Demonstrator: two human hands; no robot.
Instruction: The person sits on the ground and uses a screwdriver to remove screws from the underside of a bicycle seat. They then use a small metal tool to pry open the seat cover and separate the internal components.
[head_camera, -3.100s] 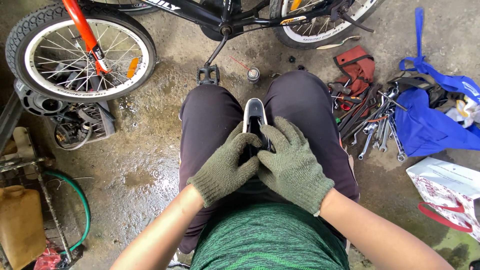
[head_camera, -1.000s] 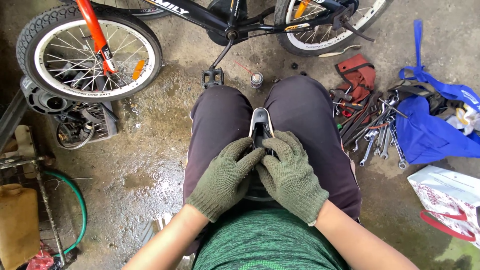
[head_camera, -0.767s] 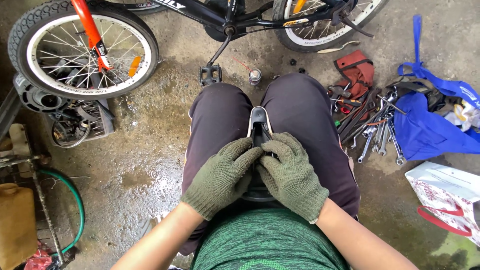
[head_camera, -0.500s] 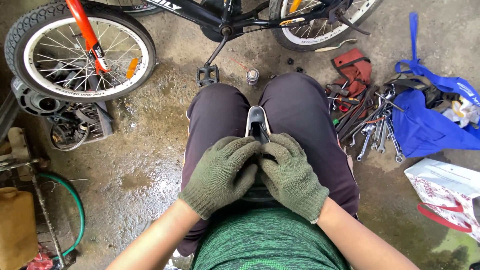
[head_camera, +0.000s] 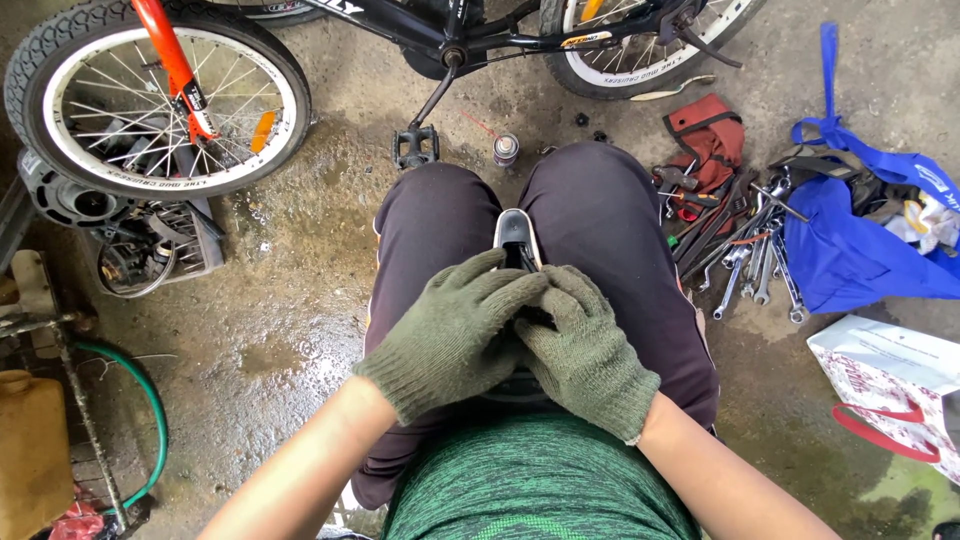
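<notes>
both gloved hands sit where they sat a moment ago, on the bicycle saddle (head_camera: 517, 236) that lies in the person's lap between the thighs, its grey-edged nose pointing away from the body. over the last 3 seconds the change is small: the left hand (head_camera: 455, 338) has slid a little further over the saddle's middle, its fingers now crossing above the right hand's fingertips, and the view has only wobbled. judging by that, the work on the saddle is still in the same fiddly stage — fingers busy at one spot, nothing freed or set down yet.

the grip: the left hand curls loosely over the top of the saddle, fingers bent and close together, pressing rather than clamping. the right hand (head_camera: 585, 352) lies flat against the saddle's right side, fingers tucked in under the left ones. whether either pinches a small part there i cannot tell — the gloves hide it.

ahead of the saddle's nose stands the bicycle (head_camera: 450, 40) with its pedal (head_camera: 415, 146) and a small spray can (head_camera: 506, 150); to the saddle's right lie loose wrenches (head_camera: 745, 255) and a blue bag (head_camera: 860, 250).
</notes>
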